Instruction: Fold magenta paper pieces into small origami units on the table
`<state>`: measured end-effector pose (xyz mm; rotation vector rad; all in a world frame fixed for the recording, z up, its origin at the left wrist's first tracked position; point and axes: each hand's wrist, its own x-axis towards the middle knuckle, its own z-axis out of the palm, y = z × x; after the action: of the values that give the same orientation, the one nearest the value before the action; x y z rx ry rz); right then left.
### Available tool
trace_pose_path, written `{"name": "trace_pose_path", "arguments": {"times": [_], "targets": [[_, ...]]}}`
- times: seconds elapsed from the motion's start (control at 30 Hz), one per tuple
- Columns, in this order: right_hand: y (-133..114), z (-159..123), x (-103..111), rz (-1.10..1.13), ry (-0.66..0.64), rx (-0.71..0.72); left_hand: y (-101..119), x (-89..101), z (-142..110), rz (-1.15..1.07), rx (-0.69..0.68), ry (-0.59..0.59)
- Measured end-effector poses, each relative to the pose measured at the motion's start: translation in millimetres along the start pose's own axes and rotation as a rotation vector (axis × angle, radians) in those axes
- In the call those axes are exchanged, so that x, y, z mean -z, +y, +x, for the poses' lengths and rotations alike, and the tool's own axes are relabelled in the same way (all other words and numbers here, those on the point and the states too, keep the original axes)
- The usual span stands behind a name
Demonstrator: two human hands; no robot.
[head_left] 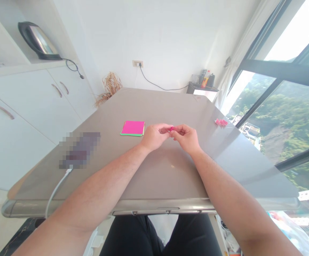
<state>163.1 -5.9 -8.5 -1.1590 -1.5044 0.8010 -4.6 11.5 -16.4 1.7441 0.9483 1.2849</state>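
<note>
Nearest to us, dark trousers [127, 234] show below the edge of a grey-brown table [159, 177]. On our left, a white cable [55, 190] rises over that edge and meets a dark blurred object [80, 150], too pixelated for us to identify. Over the middle of the table, our left hand [154, 137] and right hand [187, 137] meet; both grasp a small pink piece [171, 128], pinched between the fingertips and largely covered by them. Its shape we cannot tell. Just beside our left hand lies a stack of coloured paper [133, 127], magenta on top, green showing at the near edge. Well apart to our right, near the table's edge, sit several pink bits [221, 122] in a cluster. Beyond the table: dried stalks [110, 85], a small stand [204, 94] bearing bottles [205, 79], then a wall socket [137, 64].
</note>
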Motion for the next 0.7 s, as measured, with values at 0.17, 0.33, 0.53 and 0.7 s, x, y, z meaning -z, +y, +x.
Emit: {"name": "trace_pose_path", "arguments": {"times": [0.17, 0.33, 0.53, 0.7], "targets": [[-2, -2, 0, 0.026, -0.017, -0.012, 1, 0.4, -1, 0.001, 0.002, 0.008], [-6, -3, -1, 0.045, -0.031, -0.014, 2, 0.7, -1, -0.04, 0.009, -0.006], [-11, -4, 0, 0.038, -0.024, -0.012, 4, 0.1, -1, -0.078, 0.034, -0.007], [-5, -4, -2, 0.029, -0.003, 0.028, 6, -1.0, -1, -0.124, 0.05, 0.003]]}}
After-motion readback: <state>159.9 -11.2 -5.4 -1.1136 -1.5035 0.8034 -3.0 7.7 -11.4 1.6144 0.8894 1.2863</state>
